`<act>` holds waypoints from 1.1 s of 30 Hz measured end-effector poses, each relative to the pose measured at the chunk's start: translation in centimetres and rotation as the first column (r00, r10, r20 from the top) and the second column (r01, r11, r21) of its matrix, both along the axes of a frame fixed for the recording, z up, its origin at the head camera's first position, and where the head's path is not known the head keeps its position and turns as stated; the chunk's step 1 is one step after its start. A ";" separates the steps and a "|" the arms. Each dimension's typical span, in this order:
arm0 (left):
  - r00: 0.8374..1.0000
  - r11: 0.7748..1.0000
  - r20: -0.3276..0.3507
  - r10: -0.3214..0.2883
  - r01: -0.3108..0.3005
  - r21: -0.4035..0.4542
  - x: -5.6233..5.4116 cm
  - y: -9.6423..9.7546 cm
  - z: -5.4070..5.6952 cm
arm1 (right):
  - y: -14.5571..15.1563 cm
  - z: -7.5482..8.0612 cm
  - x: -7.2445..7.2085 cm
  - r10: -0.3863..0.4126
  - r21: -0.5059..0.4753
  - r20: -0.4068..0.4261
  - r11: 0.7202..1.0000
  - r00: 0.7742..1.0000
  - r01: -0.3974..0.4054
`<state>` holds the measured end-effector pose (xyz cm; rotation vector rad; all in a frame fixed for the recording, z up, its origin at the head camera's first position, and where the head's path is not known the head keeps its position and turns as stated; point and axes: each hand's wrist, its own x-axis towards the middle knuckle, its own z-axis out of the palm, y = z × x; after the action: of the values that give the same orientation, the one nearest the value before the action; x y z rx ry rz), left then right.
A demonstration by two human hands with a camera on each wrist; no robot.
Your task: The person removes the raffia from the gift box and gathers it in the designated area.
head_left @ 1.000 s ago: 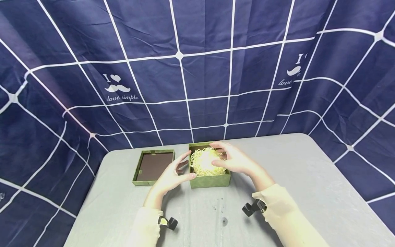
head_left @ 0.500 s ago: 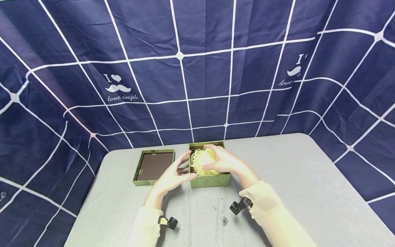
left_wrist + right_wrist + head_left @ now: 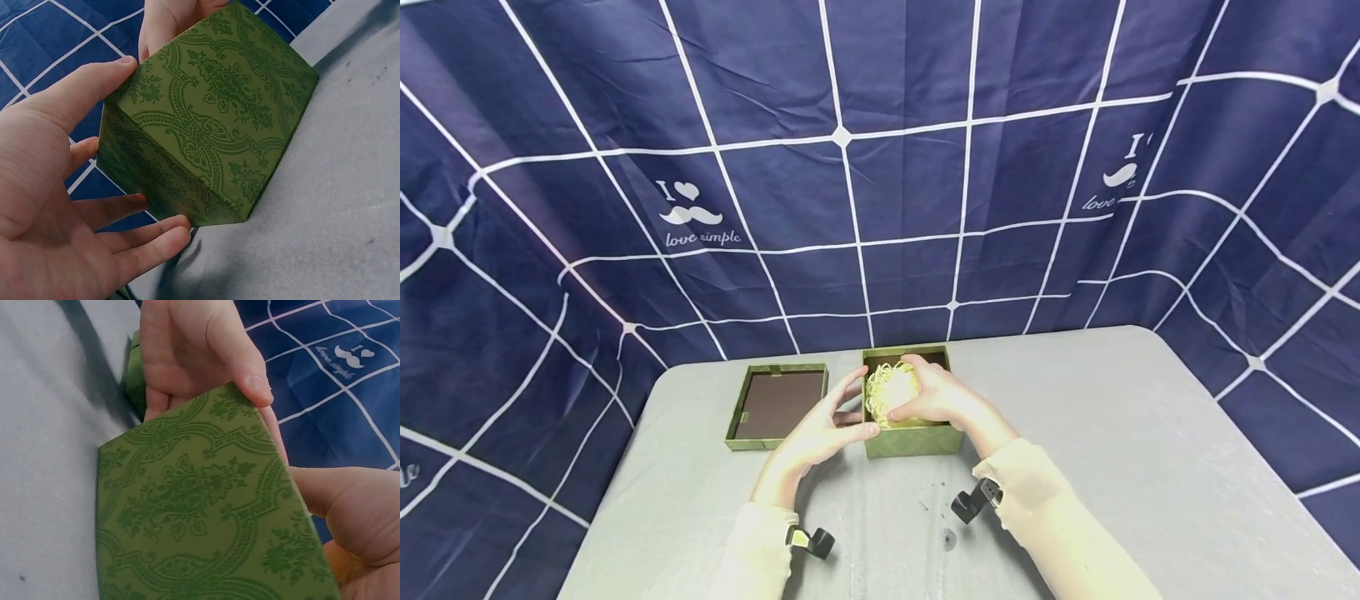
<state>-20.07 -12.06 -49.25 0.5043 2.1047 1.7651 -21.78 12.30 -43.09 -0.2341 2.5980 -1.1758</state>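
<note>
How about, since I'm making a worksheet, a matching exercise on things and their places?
1. Shallow rectangular green lid, brown inside
2. Pale yellow shredded filler
3. Dark blue white-lined cloth
4. Person's left hand

A. Within the patterned green rectangular box
B. Behind the flat grey table
C. Thumb at the box's edge
D. Lying left of the box

Pairs: 1-D; 2-A; 3-B; 4-C

The right grip [image 3: 942,398] has moved leftward over the yellow shreds [image 3: 889,390] in the green box [image 3: 913,442].
</note>
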 end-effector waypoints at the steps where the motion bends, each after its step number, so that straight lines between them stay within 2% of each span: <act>1: 1.000 1.000 0.000 -0.002 0.002 0.001 0.0 0.0 0.0 | -0.1 -0.1 0.0 -0.001 -0.010 0.006 1.000 1.000 0.001; 8: 1.000 1.000 0.004 -0.026 0.026 0.017 0.0 0.1 0.1 | -0.2 -0.9 -0.3 -0.001 -0.112 0.045 0.994 0.999 0.006; 14: 1.000 0.998 0.024 -0.018 0.016 0.060 0.0 0.2 -0.1 | -0.3 -1.2 -0.6 0.021 -0.179 0.107 0.984 0.994 -0.002; 20: 0.999 0.996 0.040 0.000 -0.004 0.091 -0.1 0.2 -0.5 | -0.5 -1.4 -0.8 0.041 -0.189 0.139 0.982 0.989 -0.014; 27: 0.999 0.996 0.038 0.000 -0.004 0.086 0.0 0.2 -0.6 | -0.7 -1.8 -1.0 0.054 -0.164 0.129 0.986 0.990 -0.032; 33: 0.999 0.996 0.039 -0.004 0.001 0.086 0.0 0.2 -0.7 | -0.6 -2.0 -1.2 0.073 -0.181 0.129 0.982 0.989 -0.049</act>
<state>-20.02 -11.86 -49.93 0.4909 2.0077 1.8554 -23.01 11.66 -45.08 -0.2587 2.3551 -1.3535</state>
